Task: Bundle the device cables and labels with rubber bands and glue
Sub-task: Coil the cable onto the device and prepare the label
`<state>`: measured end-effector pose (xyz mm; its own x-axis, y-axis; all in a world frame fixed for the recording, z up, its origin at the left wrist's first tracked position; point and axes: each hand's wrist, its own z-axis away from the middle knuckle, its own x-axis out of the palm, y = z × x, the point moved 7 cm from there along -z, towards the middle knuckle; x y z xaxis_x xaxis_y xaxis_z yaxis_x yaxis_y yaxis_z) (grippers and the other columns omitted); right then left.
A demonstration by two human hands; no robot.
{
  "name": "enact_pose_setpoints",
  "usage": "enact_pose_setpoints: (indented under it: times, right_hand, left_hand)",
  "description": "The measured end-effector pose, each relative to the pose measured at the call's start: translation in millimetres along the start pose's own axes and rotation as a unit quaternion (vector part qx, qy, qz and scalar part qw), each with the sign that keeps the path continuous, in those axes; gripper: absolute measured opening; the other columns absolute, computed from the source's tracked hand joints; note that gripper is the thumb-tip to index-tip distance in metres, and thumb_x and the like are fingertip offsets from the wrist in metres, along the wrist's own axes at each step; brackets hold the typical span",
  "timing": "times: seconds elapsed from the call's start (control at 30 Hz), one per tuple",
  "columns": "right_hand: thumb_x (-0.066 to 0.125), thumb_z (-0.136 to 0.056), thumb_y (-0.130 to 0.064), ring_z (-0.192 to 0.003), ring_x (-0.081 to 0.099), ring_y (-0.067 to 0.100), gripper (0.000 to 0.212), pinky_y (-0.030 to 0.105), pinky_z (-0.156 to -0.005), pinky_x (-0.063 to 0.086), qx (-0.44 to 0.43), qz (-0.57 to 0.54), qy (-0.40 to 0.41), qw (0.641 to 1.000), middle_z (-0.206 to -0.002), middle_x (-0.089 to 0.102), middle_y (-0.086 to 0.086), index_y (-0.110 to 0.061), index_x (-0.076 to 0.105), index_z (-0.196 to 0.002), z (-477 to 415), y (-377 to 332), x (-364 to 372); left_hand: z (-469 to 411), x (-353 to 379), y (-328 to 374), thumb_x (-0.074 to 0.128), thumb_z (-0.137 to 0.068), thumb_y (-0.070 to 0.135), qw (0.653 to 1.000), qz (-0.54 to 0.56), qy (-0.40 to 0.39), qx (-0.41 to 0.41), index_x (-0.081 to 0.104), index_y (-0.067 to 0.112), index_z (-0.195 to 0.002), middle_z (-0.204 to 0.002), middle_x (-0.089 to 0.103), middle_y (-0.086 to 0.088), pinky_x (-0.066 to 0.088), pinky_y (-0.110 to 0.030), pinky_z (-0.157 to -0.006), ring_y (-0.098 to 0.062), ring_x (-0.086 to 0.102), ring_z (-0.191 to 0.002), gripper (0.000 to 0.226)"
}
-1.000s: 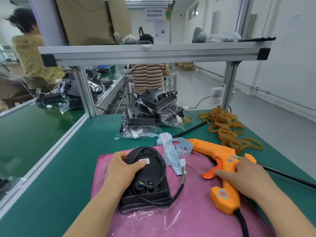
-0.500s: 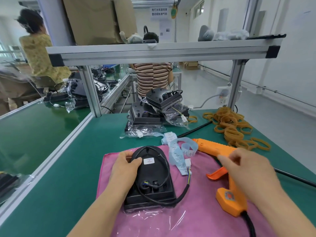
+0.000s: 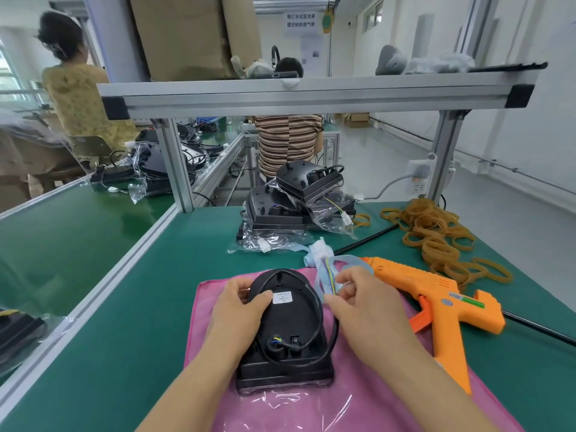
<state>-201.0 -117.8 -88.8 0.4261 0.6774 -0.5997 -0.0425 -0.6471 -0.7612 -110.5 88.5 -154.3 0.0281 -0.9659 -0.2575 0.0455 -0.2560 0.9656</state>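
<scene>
Two hands are on the job in the head view. Your left hand (image 3: 240, 310) grips the left edge of the black device (image 3: 286, 332), thumb on top beside its white sticker (image 3: 283, 297), steadying it on the pink cloth (image 3: 212, 338). Your right hand (image 3: 364, 310) pinches the pale blue label strip (image 3: 319, 275) together with the thin coloured wires (image 3: 330, 277) at the free end of the black cable (image 3: 335, 335), which loops round the housing.

I judge you're gathering cable end and labels into one bundle, with nothing banded or glued yet. Next you'll need a band. The rubber bands (image 3: 436, 232) lie heaped well off to your right, beyond the orange glue gun (image 3: 436, 294), whose tip sits just beside the labels. Reaching across means clearing that tip, and letting go could let the strip spring loose.

A stack of bagged devices (image 3: 299, 201) sits farther back on the green bench (image 3: 124, 307).
</scene>
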Motion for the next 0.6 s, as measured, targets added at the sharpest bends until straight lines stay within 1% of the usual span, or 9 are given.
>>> enact_pose_setpoints:
  times: [0.07, 0.1, 0.2, 0.27, 0.3, 0.37, 0.43, 0.53, 0.6]
  right_hand:
    - [0.070, -0.083, -0.018, -0.071, 0.059, 0.013, 0.008, 0.023, -0.067, 0.042, -0.002, 0.004, -0.018, 1.000, -0.071, 0.065, -0.005, -0.024, 0.064, -0.084, -12, -3, 11]
    - [0.069, -0.084, -0.018, -0.071, 0.059, 0.012, 0.005, 0.023, -0.068, 0.043, 0.000, 0.000, -0.027, 1.000, -0.074, 0.065, -0.006, -0.021, 0.066, -0.085, -17, -2, 17]
    - [0.068, -0.087, -0.016, -0.063, 0.051, 0.003, 0.005, 0.013, -0.061, 0.038, 0.004, -0.017, -0.042, 0.999, -0.070, 0.059, -0.012, -0.021, 0.066, -0.088, -27, 3, 30]
    - [0.065, -0.089, -0.016, -0.063, 0.052, 0.001, 0.006, 0.009, -0.059, 0.037, 0.010, -0.023, -0.049, 0.998, -0.070, 0.060, -0.013, -0.022, 0.066, -0.089, -30, 7, 37]
    - [0.063, -0.091, -0.015, -0.067, 0.055, 0.003, 0.007, 0.011, -0.062, 0.039, 0.013, -0.024, -0.051, 0.998, -0.073, 0.063, -0.011, -0.021, 0.067, -0.091, -30, 8, 39]
    - [0.059, -0.092, -0.015, -0.077, 0.060, 0.010, 0.012, 0.020, -0.071, 0.044, 0.008, -0.015, -0.048, 0.999, -0.080, 0.068, -0.008, -0.019, 0.070, -0.090, -29, 8, 42]
    - [0.057, -0.092, -0.016, -0.080, 0.061, 0.011, 0.014, 0.027, -0.076, 0.046, -0.010, -0.016, -0.038, 0.999, -0.083, 0.070, -0.008, -0.018, 0.070, -0.087, -27, 7, 42]
    - [0.064, -0.088, -0.029, -0.072, 0.058, 0.007, 0.010, 0.030, -0.075, 0.049, -0.026, -0.038, -0.042, 0.998, -0.078, 0.067, -0.008, -0.021, 0.069, -0.085, -25, 5, 41]
    - [0.070, -0.082, -0.036, -0.070, 0.054, 0.010, 0.016, 0.032, -0.073, 0.048, -0.040, -0.011, -0.057, 0.998, -0.076, 0.062, -0.007, -0.020, 0.067, -0.085, -26, 2, 41]
  left_hand:
    - [0, 0, 0, 0.075, -0.082, 0.029, 1.000, 0.003, 0.001, 0.003, 0.063, 0.030, -0.098, -0.097, 0.072, 0.009, 0.055, -0.044, -0.091, -0.012, 0.069, -0.094, 0.020]
    - [-1, 0, 0, 0.074, -0.083, 0.029, 1.000, 0.004, 0.003, 0.005, 0.063, 0.030, -0.098, -0.097, 0.073, 0.009, 0.055, -0.044, -0.092, -0.012, 0.069, -0.094, 0.019]
    - [-2, -2, 0, 0.073, -0.084, 0.028, 1.000, -0.006, 0.008, 0.008, 0.064, 0.028, -0.096, -0.096, 0.072, 0.010, 0.054, -0.043, -0.094, -0.009, 0.068, -0.094, 0.015]
    - [-2, -2, 0, 0.072, -0.085, 0.030, 1.000, -0.013, 0.007, 0.009, 0.064, 0.028, -0.098, -0.097, 0.072, 0.010, 0.054, -0.043, -0.094, -0.009, 0.068, -0.094, 0.015]
    - [-2, -2, 0, 0.072, -0.085, 0.031, 1.000, -0.015, 0.007, 0.010, 0.064, 0.028, -0.098, -0.097, 0.072, 0.010, 0.054, -0.043, -0.094, -0.010, 0.068, -0.094, 0.015]
    - [-2, -2, 0, 0.071, -0.086, 0.032, 1.000, -0.018, 0.009, 0.012, 0.063, 0.029, -0.098, -0.098, 0.072, 0.010, 0.053, -0.042, -0.093, -0.010, 0.067, -0.095, 0.015]
    - [-2, -2, 1, 0.070, -0.087, 0.033, 0.999, -0.024, 0.013, 0.018, 0.062, 0.030, -0.096, -0.097, 0.071, 0.011, 0.053, -0.038, -0.090, -0.007, 0.067, -0.093, 0.012]
    - [-1, -1, 3, 0.069, -0.088, 0.032, 0.999, -0.031, 0.015, 0.029, 0.060, 0.030, -0.094, -0.096, 0.070, 0.013, 0.051, -0.026, -0.080, 0.001, 0.064, -0.090, 0.011]
    - [-1, -1, 3, 0.070, -0.087, 0.032, 0.999, -0.035, 0.016, 0.036, 0.060, 0.031, -0.094, -0.096, 0.069, 0.014, 0.051, -0.028, -0.082, 0.001, 0.064, -0.090, 0.013]
